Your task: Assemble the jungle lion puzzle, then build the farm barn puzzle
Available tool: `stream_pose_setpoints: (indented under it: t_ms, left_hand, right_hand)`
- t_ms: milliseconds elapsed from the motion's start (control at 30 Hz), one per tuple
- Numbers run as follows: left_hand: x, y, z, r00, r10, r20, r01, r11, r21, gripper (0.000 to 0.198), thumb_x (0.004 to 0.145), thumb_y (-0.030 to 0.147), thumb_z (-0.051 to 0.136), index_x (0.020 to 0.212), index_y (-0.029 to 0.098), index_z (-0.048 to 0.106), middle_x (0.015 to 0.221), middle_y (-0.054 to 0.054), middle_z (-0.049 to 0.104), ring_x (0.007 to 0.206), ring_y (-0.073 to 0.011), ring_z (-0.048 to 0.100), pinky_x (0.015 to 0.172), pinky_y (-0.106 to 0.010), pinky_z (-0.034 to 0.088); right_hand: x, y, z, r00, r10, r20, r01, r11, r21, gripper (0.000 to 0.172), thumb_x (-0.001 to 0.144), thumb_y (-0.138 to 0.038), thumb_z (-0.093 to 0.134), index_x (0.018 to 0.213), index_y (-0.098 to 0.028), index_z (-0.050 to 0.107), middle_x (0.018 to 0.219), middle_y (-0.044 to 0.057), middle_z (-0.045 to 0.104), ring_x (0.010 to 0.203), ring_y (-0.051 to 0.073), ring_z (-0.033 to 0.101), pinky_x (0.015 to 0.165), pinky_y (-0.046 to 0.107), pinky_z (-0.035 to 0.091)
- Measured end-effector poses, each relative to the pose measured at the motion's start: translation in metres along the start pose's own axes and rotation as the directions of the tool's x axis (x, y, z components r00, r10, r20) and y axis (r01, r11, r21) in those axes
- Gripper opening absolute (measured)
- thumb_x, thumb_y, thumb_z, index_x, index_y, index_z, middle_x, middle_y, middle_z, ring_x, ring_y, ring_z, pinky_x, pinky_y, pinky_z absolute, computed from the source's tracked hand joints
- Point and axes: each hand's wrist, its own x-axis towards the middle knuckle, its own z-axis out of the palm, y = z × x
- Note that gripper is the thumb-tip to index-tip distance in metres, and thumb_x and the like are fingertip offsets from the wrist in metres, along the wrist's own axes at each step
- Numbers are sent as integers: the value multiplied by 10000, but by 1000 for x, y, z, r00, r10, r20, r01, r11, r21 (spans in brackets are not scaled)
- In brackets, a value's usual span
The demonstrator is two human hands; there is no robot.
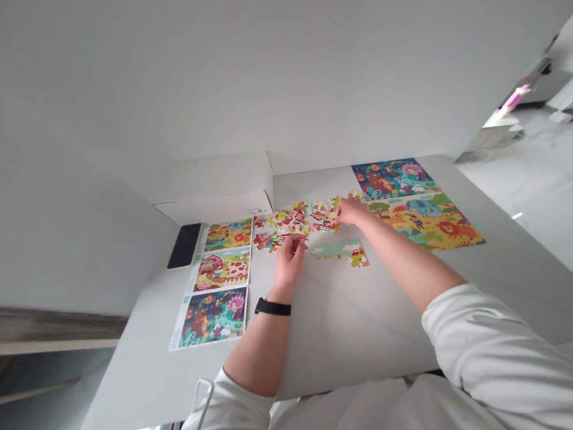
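Many loose puzzle pieces [297,219] are spread in a heap toward the far side of the worktop [347,330]; clock directions are read from this heap, with 12 o'clock pointing away from the person. A partly joined puzzle section [338,249] is laid flat at 4 o'clock, just beside the heap; a small red vehicle is printed near its right end. The left hand [290,260] is positioned at the 6 o'clock edge. Its fingers are drawn together at the tips; whether a piece is clamped between them cannot be told. The right hand [352,210] is placed at the 3 o'clock end, fingers bent down to the pieces; whether these are closed cannot be told. A black wristband [274,307] is worn on the left wrist. Three printed sheets [221,271] are arranged between 8 and 9 o'clock. A dark phone [183,246] is placed farther out at 9 o'clock, and a white box [215,206] at 10 o'clock. Two colourful picture panels [430,219] are laid at 2 and 3 o'clock.
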Motion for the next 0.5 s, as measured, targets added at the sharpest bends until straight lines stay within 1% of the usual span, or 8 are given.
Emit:
stream_pose_setpoints:
  t_ms: [67, 133, 200, 267, 333, 400, 467, 500]
  left_hand:
    - [0, 0, 1, 1000, -1, -4, 1, 1000, -6, 347, 971, 521, 703, 1131, 214, 679, 868, -27, 699, 746, -160, 633, 648, -261, 468]
    - [0, 0, 1, 1000, 3, -5, -3, 1000, -11, 352, 962, 522, 708, 1130, 215, 672, 878, -29, 702, 757, -161, 636, 666, -266, 477]
    - [1, 0, 2, 1000, 9, 1, -9, 1000, -8, 349, 956, 515, 708, 1127, 214, 663, 870, -25, 701, 732, -155, 621, 666, -270, 475]
    - [2, -1, 3, 1000, 28, 7, -28, 1000, -7, 340, 959, 494, 703, 1146, 214, 651, 861, -18, 696, 718, -151, 612, 667, -272, 473]
    - [3, -3, 4, 999, 53, 8, -53, 998, -18, 351, 960, 468, 699, 1194, 214, 634, 858, -10, 690, 740, -156, 628, 673, -272, 474]
    - [3, -4, 5, 998, 69, 9, -69, 997, -36, 384, 954, 451, 701, 1243, 213, 616, 862, -6, 686, 774, -163, 649, 681, -271, 478]
    - [4, -4, 7, 997, 78, 15, -77, 996, -41, 400, 943, 437, 710, 1258, 211, 611, 851, 0, 680, 771, -161, 649, 683, -268, 479]
    - [4, -4, 7, 996, 81, 21, -81, 996, -40, 399, 939, 429, 715, 1258, 211, 614, 843, 4, 676, 763, -157, 643, 685, -266, 480]
  right_hand:
    - [-1, -3, 1, 997, 66, 27, -66, 998, -12, 519, 773, -372, 936, 1224, -214, 733, 1268, 209, 771, 1159, 382, 742, 990, 490, 582]
    - [-4, -5, -1, 992, 125, 16, -125, 992, 28, 446, 827, -330, 880, 1226, -227, 708, 1253, 172, 782, 1152, 347, 745, 988, 449, 576]
    - [-9, -2, -4, 988, 149, -29, -143, 976, 164, 342, 858, -295, 828, 1168, -229, 698, 1164, 124, 796, 1095, 306, 754, 964, 406, 571]
    - [-16, 7, -9, 982, 175, -71, -138, 923, 360, 314, 833, -290, 822, 1107, -226, 680, 1056, 74, 783, 995, 260, 752, 905, 363, 570]
    - [-26, 21, -14, 974, 199, -110, -101, 810, 578, 365, 775, -308, 833, 1080, -229, 651, 969, 24, 747, 895, 218, 728, 826, 328, 565]
    - [-43, 35, -18, 967, 217, -134, -41, 651, 758, 425, 732, -353, 831, 1085, -240, 624, 929, -11, 711, 820, 188, 695, 748, 304, 550]
    - [-65, 45, -22, 968, 211, -137, 14, 500, 866, 485, 705, -409, 831, 1107, -252, 609, 928, -22, 702, 773, 173, 671, 692, 290, 532]
    - [-77, 47, -23, 970, 204, -136, 32, 444, 896, 515, 693, -430, 837, 1120, -258, 606, 936, -20, 706, 772, 171, 670, 680, 285, 527]
